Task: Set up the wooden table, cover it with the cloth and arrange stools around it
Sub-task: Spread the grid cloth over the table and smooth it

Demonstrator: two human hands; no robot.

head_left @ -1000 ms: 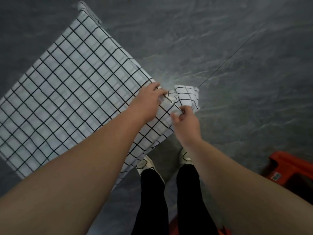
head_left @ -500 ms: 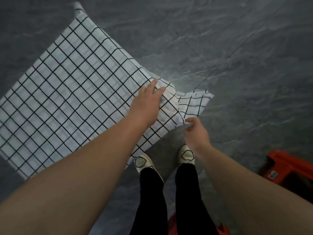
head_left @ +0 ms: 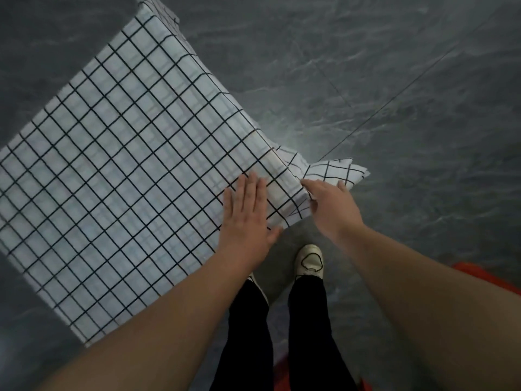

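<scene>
Pressing flat on the checked cloth [head_left: 127, 165], the left grip [head_left: 245, 213] lies with fingers straight near the covered table's corner; the right grip [head_left: 331, 207] pinches the cloth's overhanging corner flap just beside it.

White cloth [head_left: 127, 170] with black grid lines, dark grey marbled floor [head_left: 394, 80], black trousers [head_left: 307, 334]

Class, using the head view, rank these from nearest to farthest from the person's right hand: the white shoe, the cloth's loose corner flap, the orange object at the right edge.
1. Loose corner flap, at the right hand, by its fingertips.
2. White shoe, just below, on the floor.
3. Orange object, at the far right edge.
</scene>
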